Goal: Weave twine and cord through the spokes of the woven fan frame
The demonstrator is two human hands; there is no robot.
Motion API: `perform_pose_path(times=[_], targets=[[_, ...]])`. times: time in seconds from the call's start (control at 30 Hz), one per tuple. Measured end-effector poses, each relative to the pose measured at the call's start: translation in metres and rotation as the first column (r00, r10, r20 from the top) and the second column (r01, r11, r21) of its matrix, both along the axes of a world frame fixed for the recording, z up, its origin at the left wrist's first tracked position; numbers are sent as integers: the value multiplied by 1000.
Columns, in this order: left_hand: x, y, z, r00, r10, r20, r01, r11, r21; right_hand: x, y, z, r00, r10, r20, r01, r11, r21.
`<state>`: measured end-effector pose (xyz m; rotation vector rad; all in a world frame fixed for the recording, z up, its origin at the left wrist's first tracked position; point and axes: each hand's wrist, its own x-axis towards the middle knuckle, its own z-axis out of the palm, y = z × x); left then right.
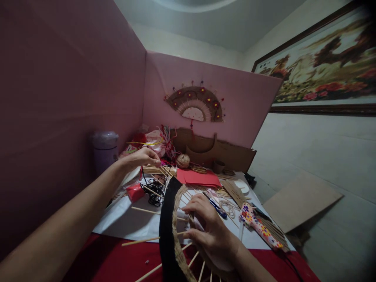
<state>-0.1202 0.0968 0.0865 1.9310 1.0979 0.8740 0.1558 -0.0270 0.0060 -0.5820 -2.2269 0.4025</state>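
My right hand [210, 225] rests on a half-made fan [176, 235], a curved band of black fabric and woven jute with bamboo sticks radiating from it. Its fingers are curled and pressing down on the jute band and sticks. My left hand [143, 158] reaches far forward to a bundle of bamboo sticks [158, 170] at the back of the table. The fingertips are pinched together just above the bundle; whether a stick is between them I cannot make out.
On the white sheet [126, 219] over a red cloth lie loose sticks, a black cord tangle [154, 194], red paper [199, 178], a ball of twine [183, 160], a blue pen [216, 206] and a patterned glue gun [258, 225]. A lilac tumbler [104, 150] stands at left. Pink panels enclose the table; a finished fan [195, 103] hangs there.
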Motion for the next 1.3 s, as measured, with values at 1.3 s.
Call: perform_pose_path(times=[1.3], targets=[[21, 15, -60, 992, 16, 123, 0, 992, -130, -1, -1, 0, 1000, -11, -4, 11, 1000, 8]])
